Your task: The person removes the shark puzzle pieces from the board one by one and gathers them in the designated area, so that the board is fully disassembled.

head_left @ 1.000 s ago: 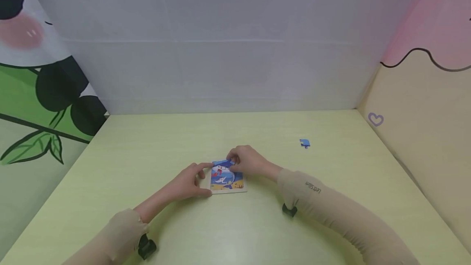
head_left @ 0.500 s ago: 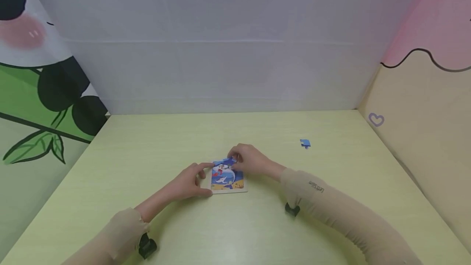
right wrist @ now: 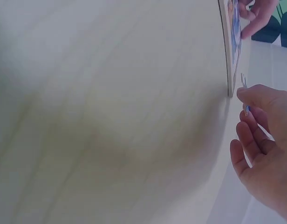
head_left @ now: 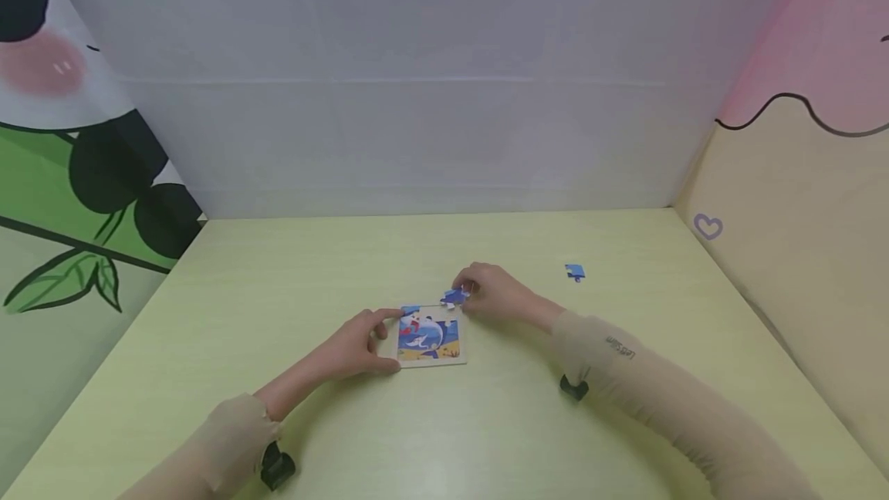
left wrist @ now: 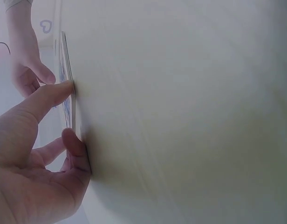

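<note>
A small square jigsaw puzzle board point(head_left: 434, 364) lies on the table, with a pale frame and a picture of a whale over a sandy bottom. Its upper right part shows bare pale backing. My left hand point(head_left: 356, 346) holds the board by its left side, thumb at the near corner and index finger at the far one. Just past the board's far right corner, my right hand point(head_left: 497, 293) pinches a blue puzzle piece point(head_left: 454, 297) with thumb and fingertips, raised and tilted. The right wrist view shows this puzzle piece point(right wrist: 246, 110) nearly edge-on.
Another blue puzzle piece point(head_left: 574, 272) lies alone farther back to the right on the pale yellow table point(head_left: 444, 438). A grey-white panel point(head_left: 430, 137) closes off the back, and printed cartoon panels stand at both sides.
My right hand has lifted the blue piece off the board's upper right and drawn it back and right, baring the backing there. My left hand stays put.
</note>
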The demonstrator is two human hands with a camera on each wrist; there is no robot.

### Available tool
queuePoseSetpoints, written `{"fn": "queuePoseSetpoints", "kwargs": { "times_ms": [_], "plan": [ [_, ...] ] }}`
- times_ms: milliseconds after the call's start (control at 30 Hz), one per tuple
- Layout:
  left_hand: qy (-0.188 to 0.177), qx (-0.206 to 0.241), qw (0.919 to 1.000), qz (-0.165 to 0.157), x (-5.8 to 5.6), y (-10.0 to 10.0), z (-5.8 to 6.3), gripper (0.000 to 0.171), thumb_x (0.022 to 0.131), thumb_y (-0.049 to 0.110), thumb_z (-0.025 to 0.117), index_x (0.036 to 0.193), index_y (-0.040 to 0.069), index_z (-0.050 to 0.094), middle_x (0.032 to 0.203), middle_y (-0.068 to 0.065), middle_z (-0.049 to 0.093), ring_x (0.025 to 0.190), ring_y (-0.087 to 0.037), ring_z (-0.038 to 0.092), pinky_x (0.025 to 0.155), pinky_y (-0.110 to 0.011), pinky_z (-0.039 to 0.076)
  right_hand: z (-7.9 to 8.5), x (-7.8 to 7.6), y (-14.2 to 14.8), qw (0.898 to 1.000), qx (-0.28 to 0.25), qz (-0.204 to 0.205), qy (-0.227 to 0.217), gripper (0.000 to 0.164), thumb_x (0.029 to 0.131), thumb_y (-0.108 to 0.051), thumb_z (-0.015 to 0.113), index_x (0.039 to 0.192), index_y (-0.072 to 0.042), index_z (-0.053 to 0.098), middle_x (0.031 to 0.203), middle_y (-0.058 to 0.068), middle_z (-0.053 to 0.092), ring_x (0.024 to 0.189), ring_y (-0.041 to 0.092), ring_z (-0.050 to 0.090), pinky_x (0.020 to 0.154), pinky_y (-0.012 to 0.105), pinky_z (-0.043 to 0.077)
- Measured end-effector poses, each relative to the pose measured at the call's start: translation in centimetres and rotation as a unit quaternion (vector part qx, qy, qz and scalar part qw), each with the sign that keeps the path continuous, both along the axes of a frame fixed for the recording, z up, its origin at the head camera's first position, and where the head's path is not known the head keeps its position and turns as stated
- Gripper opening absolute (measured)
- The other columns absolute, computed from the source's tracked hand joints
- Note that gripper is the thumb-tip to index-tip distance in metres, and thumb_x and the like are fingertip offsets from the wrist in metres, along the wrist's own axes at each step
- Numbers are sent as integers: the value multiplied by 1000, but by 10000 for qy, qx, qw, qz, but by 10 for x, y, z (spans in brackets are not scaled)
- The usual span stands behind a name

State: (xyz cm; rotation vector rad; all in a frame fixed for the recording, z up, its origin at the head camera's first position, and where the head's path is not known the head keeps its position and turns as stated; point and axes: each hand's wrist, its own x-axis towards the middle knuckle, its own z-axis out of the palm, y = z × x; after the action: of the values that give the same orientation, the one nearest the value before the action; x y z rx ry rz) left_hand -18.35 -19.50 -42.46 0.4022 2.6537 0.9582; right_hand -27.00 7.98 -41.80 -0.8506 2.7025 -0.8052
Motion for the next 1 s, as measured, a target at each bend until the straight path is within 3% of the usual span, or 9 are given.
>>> {"fn": "queuePoseSetpoints", "kwargs": {
  "times_ms": [500,700,1000],
  "plan": [
    [10,48,10000,-3,2,0,1,82,74,21,86,145,9,47,106,-10,53,76,-17,47,64,-25,40,-9,-26,63,9981,-60,-591,141,32,86,-9,71,118,-12,67,106,3,65,100,20,58,90,37,50],
    [21,64,10000,6,2,0,0,82,73,21,86,145,10,47,105,-10,53,76,-16,47,64,-25,40,-17,-32,87,9974,-220,-609,309,29,86,-11,72,115,-11,69,102,3,67,96,20,60,86,35,50],
    [33,77,10000,10,2,-1,-1,82,73,21,86,145,10,47,104,-10,53,76,-16,47,64,-25,40,-18,-46,119,9952,-168,-956,146,28,86,-12,73,113,-13,68,103,5,65,99,23,56,86,36,45]
  ]
}}
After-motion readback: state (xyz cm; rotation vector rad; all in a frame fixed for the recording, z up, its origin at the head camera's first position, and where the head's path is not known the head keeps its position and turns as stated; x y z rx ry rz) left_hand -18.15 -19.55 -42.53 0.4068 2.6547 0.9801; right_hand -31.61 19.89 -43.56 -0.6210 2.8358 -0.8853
